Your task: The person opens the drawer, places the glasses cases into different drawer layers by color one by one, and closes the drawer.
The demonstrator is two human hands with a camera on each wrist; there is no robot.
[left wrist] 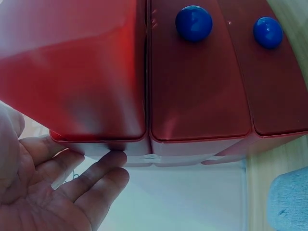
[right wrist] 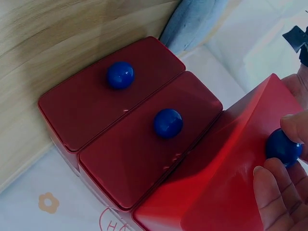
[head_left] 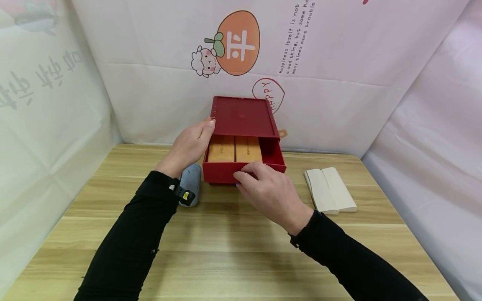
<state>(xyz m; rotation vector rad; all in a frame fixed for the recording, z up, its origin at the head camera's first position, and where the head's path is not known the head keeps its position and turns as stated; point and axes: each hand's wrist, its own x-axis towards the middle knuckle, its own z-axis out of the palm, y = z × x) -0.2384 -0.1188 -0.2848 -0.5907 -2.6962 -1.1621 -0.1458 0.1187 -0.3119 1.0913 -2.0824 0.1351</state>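
A small dark red chest of drawers (head_left: 242, 116) stands at the back of the table. Its bright red top drawer (head_left: 220, 172) is pulled partway out, and two tan boxes (head_left: 221, 150) lie side by side inside. Thumb and fingers of my right hand (head_left: 269, 193) pinch the blue round knob (right wrist: 283, 147) on that drawer's front. My left hand (head_left: 193, 142) rests against the chest's left side, fingers extended along it and thumb by the top edge. Below, the two lower drawers (right wrist: 144, 159) are closed, each with its own blue knob (right wrist: 168, 123).
A grey-blue rounded, oblong object (head_left: 191, 184) lies left of the chest, partly behind my left wrist. To the right is a stack of cream folded paper (head_left: 331, 190). White printed cloth (head_left: 158, 83) rises behind the table (head_left: 211, 251) and along both sides.
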